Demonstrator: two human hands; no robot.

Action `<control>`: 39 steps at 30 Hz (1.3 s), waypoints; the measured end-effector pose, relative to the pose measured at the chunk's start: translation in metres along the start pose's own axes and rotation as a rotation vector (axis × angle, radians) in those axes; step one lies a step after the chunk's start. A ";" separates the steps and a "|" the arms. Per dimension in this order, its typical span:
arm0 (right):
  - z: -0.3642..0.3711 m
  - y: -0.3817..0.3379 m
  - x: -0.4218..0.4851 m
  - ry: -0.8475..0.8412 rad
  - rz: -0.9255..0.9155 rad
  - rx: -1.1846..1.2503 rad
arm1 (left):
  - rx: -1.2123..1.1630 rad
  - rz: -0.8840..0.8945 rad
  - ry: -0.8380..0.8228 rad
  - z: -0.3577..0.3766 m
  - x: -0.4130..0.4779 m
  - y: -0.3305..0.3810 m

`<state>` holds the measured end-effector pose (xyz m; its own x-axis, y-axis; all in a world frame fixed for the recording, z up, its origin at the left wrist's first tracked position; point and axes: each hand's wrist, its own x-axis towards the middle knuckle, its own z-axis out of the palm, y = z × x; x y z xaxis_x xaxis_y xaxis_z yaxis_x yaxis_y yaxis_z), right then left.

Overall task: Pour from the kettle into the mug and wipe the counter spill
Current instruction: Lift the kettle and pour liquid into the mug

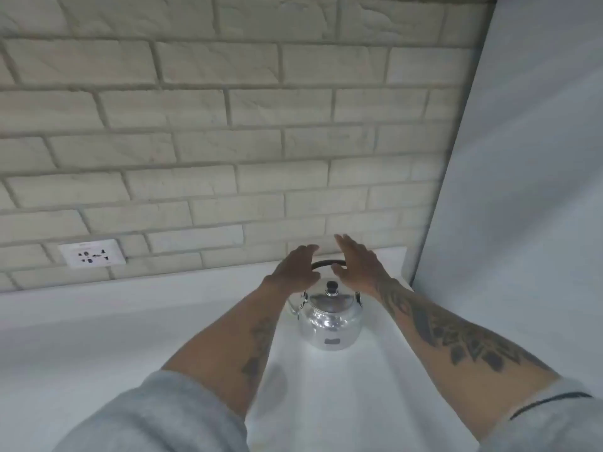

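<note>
Head view, upright kettle [329,318], spout left, both hands' grip released above handle [328,264]

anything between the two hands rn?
Head view: the kettle's dark handle arches across the gap between the left hand and right hand. Lid knob sits just below. Neither hand grips it.

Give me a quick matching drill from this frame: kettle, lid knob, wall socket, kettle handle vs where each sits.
Column 1:
1. kettle
2. lid knob
3. wall socket
4. kettle handle

Column 2:
A. set in the brick wall, far left
B. arched up between the left hand and right hand
C. standing upright on the white counter
D. black, centred on the kettle's top

Pairs: 1-C, 2-D, 3-A, 4-B
</note>
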<state>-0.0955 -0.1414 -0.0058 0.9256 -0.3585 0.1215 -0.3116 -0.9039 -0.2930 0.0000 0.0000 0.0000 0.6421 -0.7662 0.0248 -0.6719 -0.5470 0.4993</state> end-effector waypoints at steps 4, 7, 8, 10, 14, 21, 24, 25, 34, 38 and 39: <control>0.015 0.008 -0.004 -0.100 0.030 0.048 | -0.013 -0.054 -0.051 0.017 0.004 -0.004; 0.024 0.013 0.000 -0.102 0.053 0.123 | -0.050 -0.061 -0.020 0.028 0.011 -0.008; 0.023 0.013 0.000 -0.091 0.057 0.163 | -0.071 -0.055 0.015 0.028 0.012 -0.007; 0.025 0.015 0.001 -0.076 0.063 0.254 | -0.096 -0.053 0.067 0.032 0.012 -0.007; 0.026 0.015 0.002 -0.010 0.088 0.427 | -0.144 -0.037 0.109 0.031 0.011 -0.009; 0.024 0.013 -0.010 0.006 0.028 0.734 | -0.243 -0.026 0.012 0.017 0.002 -0.015; 0.021 0.003 -0.016 0.032 -0.012 0.821 | -0.233 0.014 0.003 0.004 -0.011 -0.015; 0.018 -0.001 -0.018 0.043 -0.018 0.857 | -0.228 0.023 0.012 -0.002 -0.016 -0.015; -0.019 -0.055 -0.036 0.020 -0.176 0.890 | -0.333 -0.086 0.131 -0.050 -0.091 -0.033; -0.032 -0.075 -0.041 -0.023 -0.232 0.855 | -0.510 -0.129 0.145 -0.060 -0.141 -0.071; -0.035 -0.080 -0.043 -0.031 -0.249 0.841 | -0.493 -0.143 0.130 -0.060 -0.155 -0.082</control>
<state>-0.1176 -0.0624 0.0455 0.9549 -0.1559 0.2529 0.1508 -0.4789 -0.8648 -0.0222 0.1837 0.0075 0.7761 -0.6303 0.0188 -0.3414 -0.3950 0.8529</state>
